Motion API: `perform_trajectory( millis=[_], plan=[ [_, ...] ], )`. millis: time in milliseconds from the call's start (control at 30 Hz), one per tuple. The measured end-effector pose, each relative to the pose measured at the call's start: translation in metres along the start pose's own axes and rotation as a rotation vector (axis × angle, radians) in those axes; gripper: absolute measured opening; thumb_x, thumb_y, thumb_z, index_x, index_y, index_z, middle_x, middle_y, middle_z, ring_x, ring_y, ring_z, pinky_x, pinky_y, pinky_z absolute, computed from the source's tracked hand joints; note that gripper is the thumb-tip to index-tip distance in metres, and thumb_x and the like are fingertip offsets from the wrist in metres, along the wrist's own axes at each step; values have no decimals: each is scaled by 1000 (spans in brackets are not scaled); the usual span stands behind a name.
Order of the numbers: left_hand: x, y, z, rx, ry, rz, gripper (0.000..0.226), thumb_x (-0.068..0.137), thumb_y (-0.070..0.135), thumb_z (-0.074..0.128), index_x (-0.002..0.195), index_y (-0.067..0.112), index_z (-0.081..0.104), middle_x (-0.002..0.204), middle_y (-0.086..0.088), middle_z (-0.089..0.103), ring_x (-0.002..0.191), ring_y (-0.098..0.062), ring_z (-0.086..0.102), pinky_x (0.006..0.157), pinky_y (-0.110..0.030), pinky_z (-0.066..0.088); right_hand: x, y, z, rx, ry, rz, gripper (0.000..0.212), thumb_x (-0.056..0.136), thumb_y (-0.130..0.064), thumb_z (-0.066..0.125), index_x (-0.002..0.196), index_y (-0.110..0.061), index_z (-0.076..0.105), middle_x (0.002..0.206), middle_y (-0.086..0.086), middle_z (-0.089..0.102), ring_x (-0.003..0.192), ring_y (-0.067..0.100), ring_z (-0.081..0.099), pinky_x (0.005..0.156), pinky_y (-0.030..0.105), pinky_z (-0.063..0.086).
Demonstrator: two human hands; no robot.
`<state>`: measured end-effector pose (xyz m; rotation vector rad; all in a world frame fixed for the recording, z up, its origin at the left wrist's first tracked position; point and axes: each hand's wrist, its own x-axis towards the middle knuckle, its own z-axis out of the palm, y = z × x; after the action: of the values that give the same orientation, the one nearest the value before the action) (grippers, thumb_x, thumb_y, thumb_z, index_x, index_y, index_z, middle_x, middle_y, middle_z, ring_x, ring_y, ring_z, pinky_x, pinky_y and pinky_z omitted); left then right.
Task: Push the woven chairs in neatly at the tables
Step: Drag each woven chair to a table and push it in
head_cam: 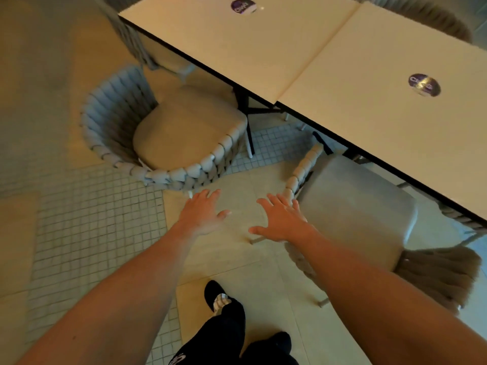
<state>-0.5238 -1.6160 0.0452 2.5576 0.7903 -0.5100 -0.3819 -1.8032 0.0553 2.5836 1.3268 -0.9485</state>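
Your left hand [204, 210] and your right hand [280, 219] are both stretched out ahead of you over the floor [100, 233], fingers spread and straight, holding nothing. The left hand's fingertips are just short of the curved woven back of the left chair [168, 143]; whether they touch it you cannot tell. The right hand's fingers reach the woven arm of the right chair [350, 204], at or just beside it.

The left chair stands out from the near edge of the left counter [237, 40], turned at an angle, with only the front of its cushion near the counter's edge and black leg. The right chair sits beside the near edge of the right counter [395, 119], its seat partly tucked beneath, its back toward the lower right. The two counters are butted together edge to edge, each bearing a round purple sticker [424, 85]. A third woven chair [137, 40] shows at the left counter's far left corner, partly hidden.

Your dark trousers and shoes [218, 296] stand on the floor tiles between your forearms.
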Motion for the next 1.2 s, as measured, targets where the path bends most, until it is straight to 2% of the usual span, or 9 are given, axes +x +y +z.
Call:
perform_trajectory(
  millis=[100, 600, 700, 800, 933, 1200],
  plan=[
    [3, -35, -12, -29, 30, -34, 83, 94, 66, 48, 157, 19, 24, 161, -11, 29, 146, -32, 30, 116, -49, 32, 26, -30, -16, -46, -5, -41, 93, 90, -78, 48, 162, -31, 15, 171, 4, 6, 157, 29, 2, 123, 61, 6],
    [13, -150, -57, -131, 125, -238, 87, 91, 65, 55, 157, 19, 23, 158, -12, 34, 143, -34, 34, 115, -50, 32, 126, -141, -66, -184, -78, -232, 97, 90, -77, 49, 163, -27, 9, 172, 5, 2, 158, 30, -2, 123, 62, 4],
    [24, -166, -66, -163, 129, -267, 89, 87, 69, 54, 156, 19, 26, 156, -13, 36, 141, -35, 37, 113, -52, 34, 152, -152, -76, -192, -86, -259, 95, 89, -76, 51, 162, -27, 13, 170, 7, 11, 157, 31, 4, 123, 61, 5],
    [40, -187, -72, -168, 150, -289, 94, 78, 81, 43, 151, 22, 33, 148, -11, 46, 135, -34, 44, 107, -52, 40, 181, -162, -86, -209, -71, -310, 93, 89, -75, 52, 161, -26, 18, 169, 7, 15, 156, 30, 10, 123, 60, 9],
    [61, -205, -76, -156, 152, -335, 88, 87, 68, 55, 156, 19, 28, 155, -15, 37, 142, -34, 36, 114, -52, 32, 213, -174, -96, -218, -88, -329, 92, 88, -75, 55, 160, -28, 21, 169, 6, 16, 155, 30, 13, 122, 62, 11],
    [86, -238, -77, -154, 139, -341, 94, 86, 72, 55, 156, 15, 29, 154, -16, 37, 144, -34, 31, 117, -51, 26, 248, -192, -100, -260, -179, -363, 92, 89, -77, 49, 160, -27, 20, 170, 8, 13, 155, 32, 10, 121, 63, 11]
  ],
)
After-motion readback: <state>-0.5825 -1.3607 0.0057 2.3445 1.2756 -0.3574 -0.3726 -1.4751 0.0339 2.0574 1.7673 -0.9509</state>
